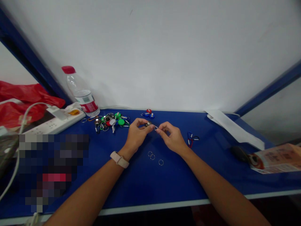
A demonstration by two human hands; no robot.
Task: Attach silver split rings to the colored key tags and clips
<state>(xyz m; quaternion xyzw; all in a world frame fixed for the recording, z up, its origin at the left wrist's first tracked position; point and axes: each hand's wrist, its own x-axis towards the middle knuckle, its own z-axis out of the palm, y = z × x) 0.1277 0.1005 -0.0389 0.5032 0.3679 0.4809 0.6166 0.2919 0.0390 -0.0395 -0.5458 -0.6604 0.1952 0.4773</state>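
Observation:
My left hand (138,134) pinches a small round reel (148,123), dark and metallic, between thumb and fingers. Close beside it, the fingertips of my right hand (172,136) are closed on a small metal ring (155,127) at the reel's end. Whether the ring is joined to the reel is too small to tell. Below the hands lie three loose key rings (161,162) on the blue table. A few carabiners (192,139), blue, black and red, rest to the right of my right hand. Beyond the hands sit red and blue reels (151,115).
Left of my hands is a pile of colourful reels with carabiners (113,122). Behind it stands a water bottle (88,102), near a white power strip (56,122) and a red plastic bag (30,97). White paper (235,128) and a printed packet (277,158) lie at the right.

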